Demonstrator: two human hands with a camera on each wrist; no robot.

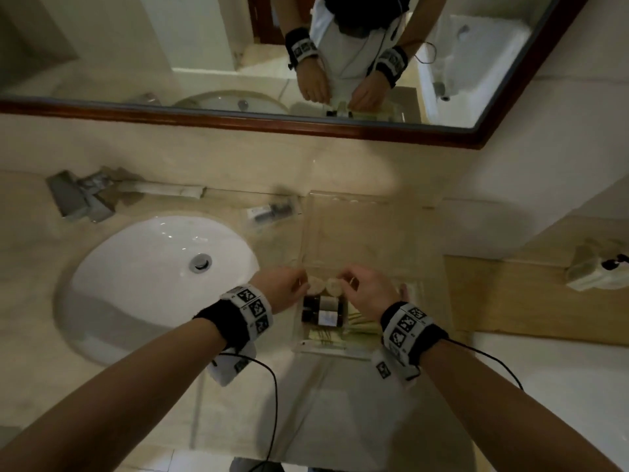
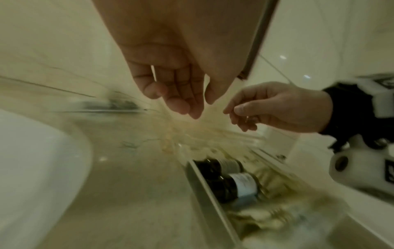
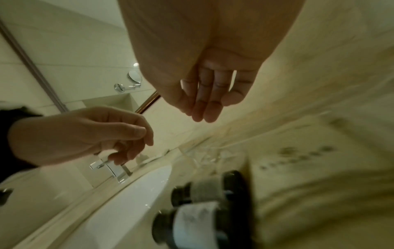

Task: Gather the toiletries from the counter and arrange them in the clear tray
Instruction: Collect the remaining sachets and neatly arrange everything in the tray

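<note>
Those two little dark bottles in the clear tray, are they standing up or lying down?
Lying down. The two dark bottles rest on their sides, side by side in the clear tray, caps toward the sink.

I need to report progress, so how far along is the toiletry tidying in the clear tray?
Partly done. Two dark bottles and two round pale items already lie in the clear tray. Left hand and right hand hover over them, holding nothing. Left: a clear-wrapped packet on the counter by the sink.
</note>
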